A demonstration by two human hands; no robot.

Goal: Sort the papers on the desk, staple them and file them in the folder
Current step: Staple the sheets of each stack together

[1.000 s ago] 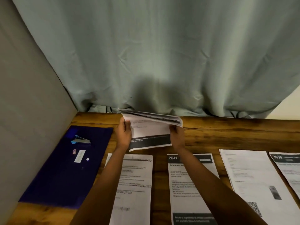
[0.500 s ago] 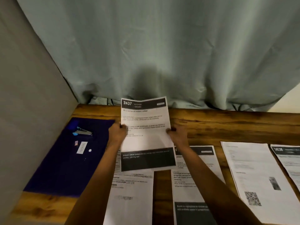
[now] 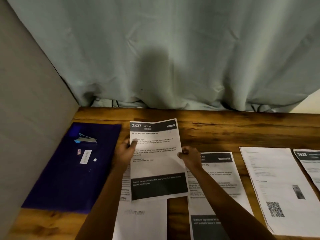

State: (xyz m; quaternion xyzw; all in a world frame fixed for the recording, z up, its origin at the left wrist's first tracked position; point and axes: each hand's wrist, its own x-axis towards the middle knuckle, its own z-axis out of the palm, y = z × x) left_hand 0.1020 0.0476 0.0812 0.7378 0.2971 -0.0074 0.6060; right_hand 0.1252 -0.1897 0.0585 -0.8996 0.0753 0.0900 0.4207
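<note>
A stapler (image 3: 85,139) lies on a purple folder (image 3: 69,179) at the left of the counter (image 3: 225,129). The left hand (image 3: 125,153) and right hand (image 3: 188,155) pinch a sheet (image 3: 155,163) headed "2437 KITCHEN, Brew a cup of instant coffee". A second sheet (image 3: 310,163), numbered "3638", lies far right.

Scene dim and warm-toned. Light arrives from behind the wearer, and a soft rounded shadow falls on the middle of the curtain (image 3: 155,63). The purple folder (image 3: 69,179) reads near black. The held sheet (image 3: 155,163) is legible in its headline only; smaller print is smeared. The papers (image 3: 277,170) at right are soft and washed out. The wall (image 3: 26,118) edge leans from wide-angle distortion
</note>
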